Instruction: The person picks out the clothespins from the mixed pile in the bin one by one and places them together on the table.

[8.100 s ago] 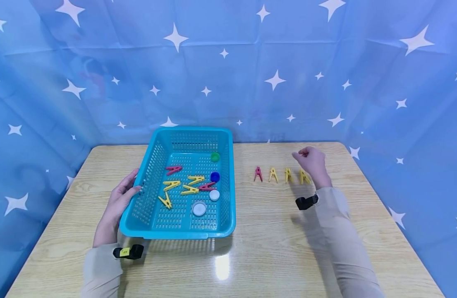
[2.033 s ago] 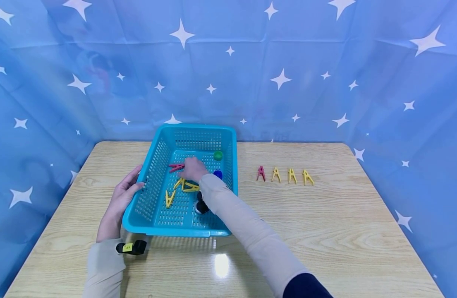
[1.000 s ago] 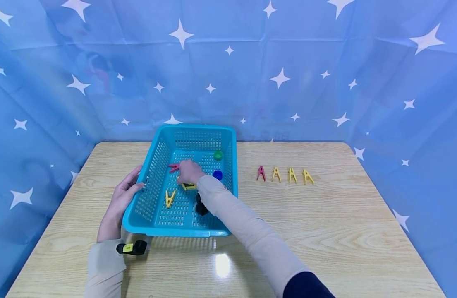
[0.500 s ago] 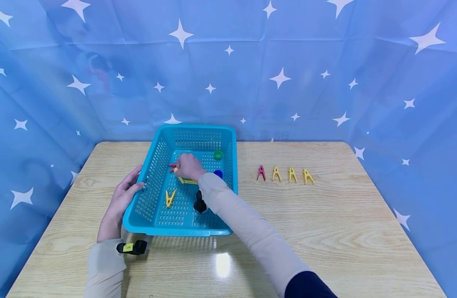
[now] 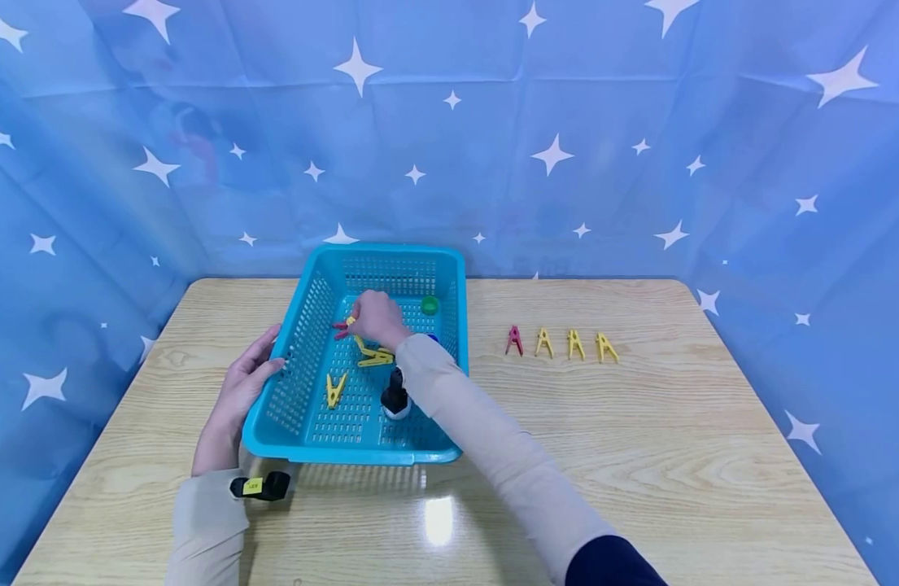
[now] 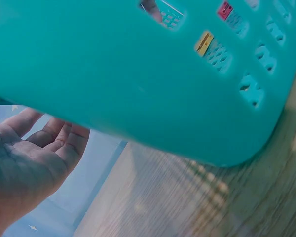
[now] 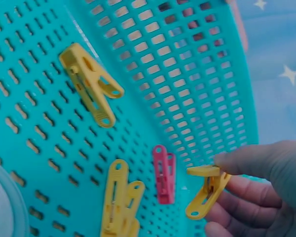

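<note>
My left hand grips the left rim of the blue plastic basket, thumb over the edge; the left wrist view shows its curled fingers under the rim, outside the wall. Over the basket floor my right hand pinches a yellow clothespin between thumb and fingers, close to a pinkish-red clothespin. Further yellow clothespins lie on the floor, one of them apart toward the front. The right forearm hides part of the basket.
On the wooden table, right of the basket, stand one red clothespin and three yellow clothespins in a row. The basket also holds a green cap, a partly hidden blue cap and a white cap. A starry curtain hangs behind.
The right hand came from the row on the table into the basket. It now lifts a yellow clothespin, having shifted slightly toward the back. The left hand keeps its grip on the rim.
</note>
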{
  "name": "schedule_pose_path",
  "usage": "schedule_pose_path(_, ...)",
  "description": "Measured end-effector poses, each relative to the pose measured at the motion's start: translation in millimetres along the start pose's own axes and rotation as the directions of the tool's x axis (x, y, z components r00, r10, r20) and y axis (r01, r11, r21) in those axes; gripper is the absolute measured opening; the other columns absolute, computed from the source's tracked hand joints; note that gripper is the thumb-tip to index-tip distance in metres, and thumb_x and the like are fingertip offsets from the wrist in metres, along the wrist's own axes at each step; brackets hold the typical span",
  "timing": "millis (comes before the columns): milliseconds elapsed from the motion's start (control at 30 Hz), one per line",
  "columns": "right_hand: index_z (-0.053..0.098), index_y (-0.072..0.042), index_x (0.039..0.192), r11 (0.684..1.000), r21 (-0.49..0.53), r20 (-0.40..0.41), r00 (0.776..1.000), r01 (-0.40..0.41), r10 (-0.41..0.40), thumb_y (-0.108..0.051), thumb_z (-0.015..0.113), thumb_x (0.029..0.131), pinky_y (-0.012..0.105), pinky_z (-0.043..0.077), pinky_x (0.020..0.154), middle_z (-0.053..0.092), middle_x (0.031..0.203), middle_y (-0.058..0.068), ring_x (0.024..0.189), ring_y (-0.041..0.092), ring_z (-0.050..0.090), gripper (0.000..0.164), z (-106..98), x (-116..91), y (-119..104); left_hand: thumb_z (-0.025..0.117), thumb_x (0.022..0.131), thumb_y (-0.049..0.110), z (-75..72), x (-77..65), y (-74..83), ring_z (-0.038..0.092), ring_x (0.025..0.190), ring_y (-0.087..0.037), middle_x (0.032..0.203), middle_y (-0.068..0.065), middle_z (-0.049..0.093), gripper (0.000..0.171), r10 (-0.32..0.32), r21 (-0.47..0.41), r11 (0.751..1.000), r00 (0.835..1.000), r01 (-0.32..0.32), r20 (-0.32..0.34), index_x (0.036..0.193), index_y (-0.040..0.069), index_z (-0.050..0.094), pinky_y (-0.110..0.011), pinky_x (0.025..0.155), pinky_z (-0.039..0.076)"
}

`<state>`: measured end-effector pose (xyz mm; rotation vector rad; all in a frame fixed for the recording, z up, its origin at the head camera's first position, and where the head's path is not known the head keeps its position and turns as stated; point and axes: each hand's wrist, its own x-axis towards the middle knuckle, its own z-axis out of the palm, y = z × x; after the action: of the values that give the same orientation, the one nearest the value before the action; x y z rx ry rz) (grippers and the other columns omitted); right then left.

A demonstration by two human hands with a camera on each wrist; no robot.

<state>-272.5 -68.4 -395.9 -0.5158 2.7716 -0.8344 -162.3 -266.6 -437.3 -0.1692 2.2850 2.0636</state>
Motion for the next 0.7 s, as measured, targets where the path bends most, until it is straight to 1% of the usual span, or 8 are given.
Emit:
schedule_pose_path(67, 0.042, -0.014, 0.053, 1.000, 0.018, -0.010, 1.000, -0.007, 0.007, -0.018, 0.070, 0.084, 0.022, 0.026, 0.042, 0.029, 0.050, -0.005, 0.044, 0.010, 0.026, 0.042, -4, -2, -1, 0.048, 0.098, 0.019, 0.2, 0.2, 0.0, 0.043, 0.113, -0.011, 0.142, -0.015, 0.033, 0.057, 0.007, 0.001, 1.000, 1.000, -0.007, -0.002, 0.150, 0.017, 0.024, -0.017, 0.078, 0.047)
schedule_pose_path(133, 0.037, -0.014, 0.052, 0.999, 0.033, -0.016, 1.000, -0.007, 0.007, -0.018, 0.070, 0.085, 0.022, 0.023, 0.042, 0.023, 0.049, -0.004, 0.043, 0.010, 0.020, 0.047, -9, -4, -1, 0.048, 0.098, 0.019, 0.3, 0.2, 0.1, 0.044, 0.112, -0.010, 0.141, -0.015, 0.034, 0.057, 0.013, 0.004, 1.000, 1.000, -0.013, -0.004, 0.150, 0.017, 0.025, -0.017, 0.078, 0.047)
schedule_pose_path(233, 0.034, -0.014, 0.051, 0.999, 0.049, -0.043, 0.999, 0.007, -0.005, -0.018, 0.070, 0.085, 0.023, 0.024, 0.044, 0.021, 0.049, -0.004, 0.044, 0.010, 0.017, 0.049, -18, -8, 0, 0.048, 0.098, 0.018, 0.4, 0.0, 0.2, 0.044, 0.110, -0.009, 0.140, -0.014, 0.034, 0.057, 0.017, 0.000, 1.000, 1.000, -0.017, -0.005, 0.150, 0.017, 0.025, -0.017, 0.078, 0.047)
schedule_pose_path(333, 0.040, -0.014, 0.052, 0.998, 0.059, -0.071, 0.997, 0.015, -0.011, -0.016, 0.070, 0.085, 0.023, 0.032, 0.050, 0.027, 0.048, -0.004, 0.044, 0.010, 0.025, 0.044, -28, -12, 1, 0.048, 0.098, 0.018, 0.3, -0.1, 0.0, 0.045, 0.110, -0.009, 0.140, -0.015, 0.034, 0.057, 0.014, -0.008, 1.000, 1.000, -0.014, -0.003, 0.150, 0.017, 0.025, -0.018, 0.077, 0.047)
schedule_pose_path(433, 0.051, -0.012, 0.057, 0.997, 0.080, -0.089, 0.996, 0.011, -0.004, -0.017, 0.070, 0.084, 0.025, 0.039, 0.056, 0.039, 0.052, -0.004, 0.048, 0.011, 0.038, 0.034, -39, -17, 3, 0.048, 0.098, 0.018, 0.1, -0.3, -0.1, 0.045, 0.110, -0.009, 0.141, -0.015, 0.034, 0.057, 0.010, -0.008, 1.000, 1.000, -0.010, -0.002, 0.150, 0.017, 0.025, -0.018, 0.077, 0.047)
schedule_pose_path(533, 0.062, -0.010, 0.066, 0.996, 0.093, -0.101, 0.995, 0.005, 0.004, -0.018, 0.070, 0.084, 0.026, 0.044, 0.061, 0.053, 0.061, -0.002, 0.057, 0.013, 0.048, 0.021, -50, -21, 5, 0.047, 0.098, 0.019, -0.1, -0.4, 0.0, 0.044, 0.112, -0.011, 0.142, -0.016, 0.032, 0.057, 0.005, 0.001, 1.000, 1.000, -0.005, 0.000, 0.150, 0.018, 0.024, -0.018, 0.078, 0.047)
schedule_pose_path(600, 0.068, -0.009, 0.074, 0.994, 0.107, -0.109, 0.994, -0.001, 0.012, -0.018, 0.071, 0.084, 0.028, 0.047, 0.064, 0.061, 0.071, -0.001, 0.064, 0.014, 0.054, 0.013, -58, -25, 6, 0.047, 0.098, 0.019, -0.4, -0.4, -0.1, 0.043, 0.114, -0.013, 0.143, -0.016, 0.032, 0.057, 0.000, 0.006, 1.000, 1.000, 0.000, 0.001, 0.150, 0.019, 0.023, -0.018, 0.078, 0.047)
schedule_pose_path(700, 0.072, -0.007, 0.084, 0.994, 0.111, -0.116, 0.993, -0.010, 0.023, -0.018, 0.071, 0.084, 0.029, 0.050, 0.069, 0.067, 0.084, 0.003, 0.072, 0.016, 0.058, 0.011, -69, -31, 8, 0.047, 0.098, 0.020, -1.0, 0.1, -0.4, 0.042, 0.116, -0.015, 0.144, -0.016, 0.030, 0.058, -0.007, 0.009, 1.000, 1.000, 0.007, 0.001, 0.150, 0.020, 0.022, -0.018, 0.078, 0.046)
